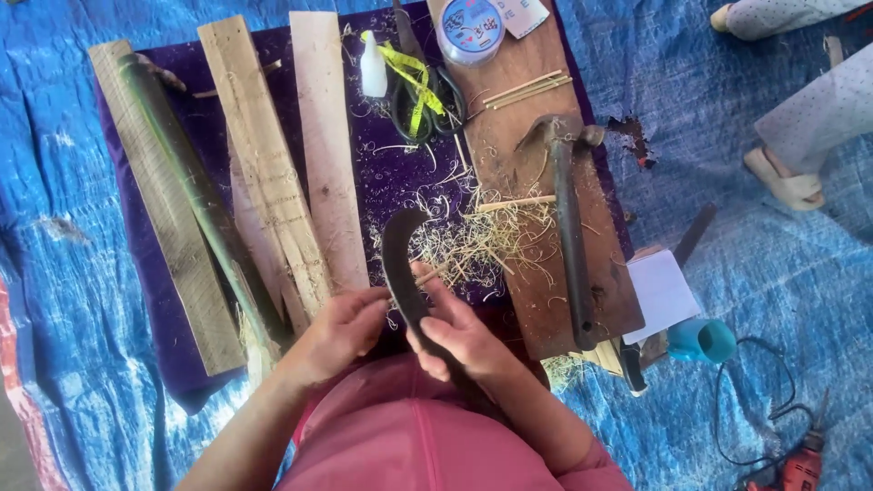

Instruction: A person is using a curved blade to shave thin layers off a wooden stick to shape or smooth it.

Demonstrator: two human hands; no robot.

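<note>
Right hand (459,341) has its grip clamped on the curved knife (401,259), held over my lap above the purple cloth (364,173). Left hand (341,332) pinches a thin sliver (427,273) against the blade, shavings (482,241) just beyond.

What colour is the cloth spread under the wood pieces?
The cloth is dark purple, lying on a blue tarp; it shows best in the head view.
</note>
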